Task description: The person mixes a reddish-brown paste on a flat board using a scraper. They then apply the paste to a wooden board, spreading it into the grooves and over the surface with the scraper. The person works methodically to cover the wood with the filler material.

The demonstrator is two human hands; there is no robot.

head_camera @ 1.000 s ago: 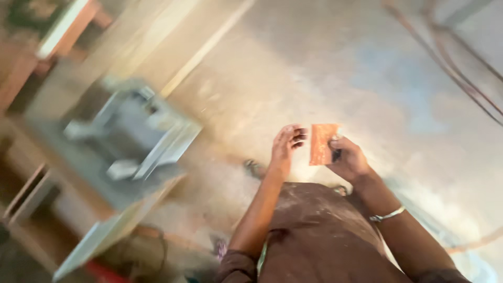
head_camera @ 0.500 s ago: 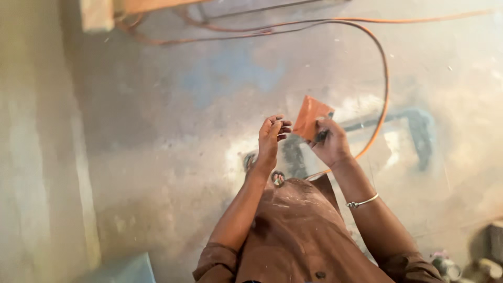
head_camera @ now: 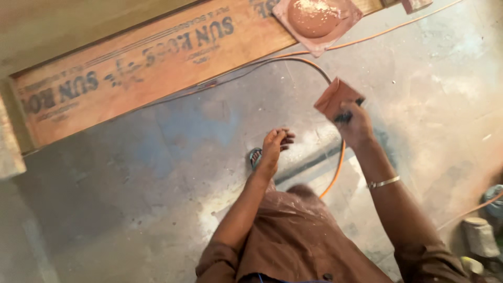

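Sandpaper (head_camera: 335,97) sits pinched in your right hand (head_camera: 355,126); your left hand (head_camera: 273,148) hangs empty, fingers loosely curled, above the floor (head_camera: 131,173).

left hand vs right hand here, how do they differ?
The right hand grips a small reddish-brown folded sheet, likely sandpaper; the left hand holds nothing. The right hand is raised further out, over the orange cable; the left hand sits lower and nearer the body, fingers loosely curled. The right wrist wears a metal bangle; the left wrist is bare. Both reach out over the dusty concrete floor.
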